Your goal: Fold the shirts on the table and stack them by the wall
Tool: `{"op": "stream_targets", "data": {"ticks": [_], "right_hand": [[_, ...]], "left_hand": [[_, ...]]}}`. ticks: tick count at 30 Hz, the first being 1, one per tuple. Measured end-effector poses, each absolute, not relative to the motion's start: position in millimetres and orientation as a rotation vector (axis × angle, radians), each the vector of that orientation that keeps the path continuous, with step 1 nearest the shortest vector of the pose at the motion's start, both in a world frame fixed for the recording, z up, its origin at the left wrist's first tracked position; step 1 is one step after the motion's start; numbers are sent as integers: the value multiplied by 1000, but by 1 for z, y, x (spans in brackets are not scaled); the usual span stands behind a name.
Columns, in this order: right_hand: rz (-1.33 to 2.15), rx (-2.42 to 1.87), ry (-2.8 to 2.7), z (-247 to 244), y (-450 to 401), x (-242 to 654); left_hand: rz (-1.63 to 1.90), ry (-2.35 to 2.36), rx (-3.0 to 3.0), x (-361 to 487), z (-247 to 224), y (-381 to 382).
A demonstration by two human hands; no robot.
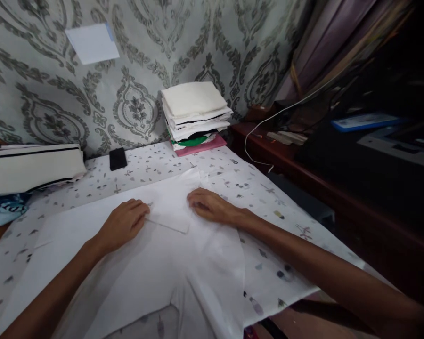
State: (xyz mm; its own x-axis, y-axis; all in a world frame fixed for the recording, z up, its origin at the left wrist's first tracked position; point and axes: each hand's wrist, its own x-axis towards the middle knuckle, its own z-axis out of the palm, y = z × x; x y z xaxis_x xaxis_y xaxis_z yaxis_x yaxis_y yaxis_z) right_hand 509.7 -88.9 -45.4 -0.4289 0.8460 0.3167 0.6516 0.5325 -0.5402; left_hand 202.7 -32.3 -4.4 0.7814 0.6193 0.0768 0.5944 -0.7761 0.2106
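A white garment [144,268] lies spread over the patterned tablecloth, wrinkled at its near right part. On its upper left part rests my left hand [125,223], fingers curled and pressed together at the cloth. My right hand [210,205] is at the upper right part, its fingers bent down and closed against the fabric. Between the two hands a thin dark line with a corner, like a pocket edge, shows on the cloth.
A folded stack of clothes [194,101] stands at the back by the wall. A black phone [118,159] and folded cream cloths [37,167] lie at the left. A white cable [257,125] hangs over a dark red desk [286,165] at the right.
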Motion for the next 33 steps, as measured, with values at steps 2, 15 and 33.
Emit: {"op": "stream_targets", "data": {"ticks": [2, 15, 33], "right_hand": [[437, -1309, -2159, -41, -77, 509], [255, -2000, -2134, -63, -22, 521], [138, -1738, -2384, -64, -27, 516]], "left_hand": [[303, 1015, 2689, 207, -1, -30], [122, 1047, 2818, 258, -59, -16], [-44, 1038, 2841, 300, -49, 11]]}}
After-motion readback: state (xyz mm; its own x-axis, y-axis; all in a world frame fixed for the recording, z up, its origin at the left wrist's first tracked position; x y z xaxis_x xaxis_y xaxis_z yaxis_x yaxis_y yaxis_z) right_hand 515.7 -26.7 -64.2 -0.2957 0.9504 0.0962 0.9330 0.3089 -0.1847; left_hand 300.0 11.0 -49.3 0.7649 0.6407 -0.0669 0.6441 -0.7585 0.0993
